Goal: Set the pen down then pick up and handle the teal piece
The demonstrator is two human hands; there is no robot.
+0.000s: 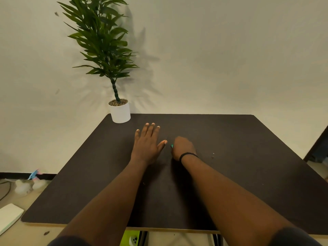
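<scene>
Two hands lie on the dark worktop point(248, 157). The left hand point(148, 144) rests flat, fingers point(150, 128) straight and slightly spread. The right hand point(183, 148) curls round a small teal object point(171, 146); only its tip shows, poking leftward, long axis hidden.

You have nothing to read here: no text, label, brand, number or sign shows legibly on any surface.
</scene>
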